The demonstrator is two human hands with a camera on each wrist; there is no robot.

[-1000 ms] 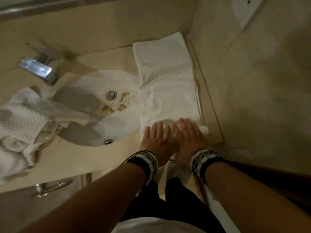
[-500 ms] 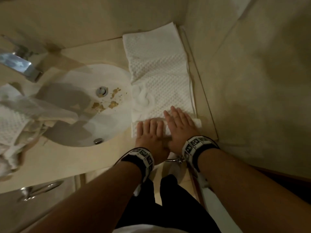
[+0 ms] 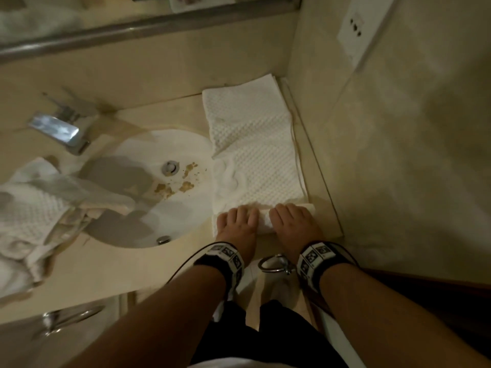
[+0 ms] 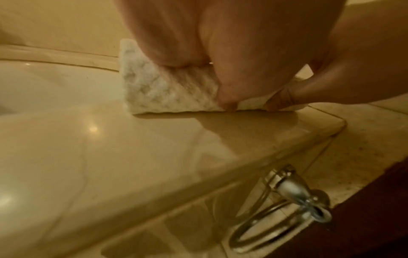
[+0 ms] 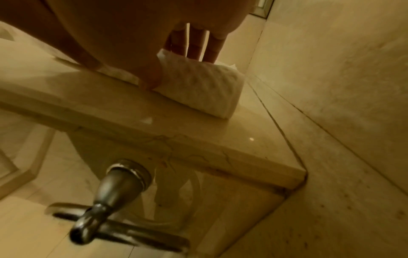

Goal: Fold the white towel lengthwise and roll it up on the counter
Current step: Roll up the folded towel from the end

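Note:
The white towel (image 3: 255,155), folded into a long strip, lies on the beige counter (image 3: 170,264) right of the sink and runs away from me to the back wall. Its near end is rolled into a short thick roll (image 3: 264,221). My left hand (image 3: 236,221) grips the roll's left part, and my right hand (image 3: 291,220) grips its right part. In the left wrist view the thumb presses the roll (image 4: 167,94) from the near side with the fingers over the top. The right wrist view shows the same hold on the roll (image 5: 198,87).
The white sink (image 3: 127,241) holds brown crumbs (image 3: 164,188) near its drain. A chrome faucet (image 3: 57,131) stands behind it. A second crumpled white towel (image 3: 29,216) lies at the left. A metal towel ring (image 3: 273,264) hangs below the counter's front edge. The tiled wall (image 3: 398,181) closes the right side.
Both hands lay flat with straight fingers on the roll and pushed it forward. Now they have drawn back and the fingers curl round it.

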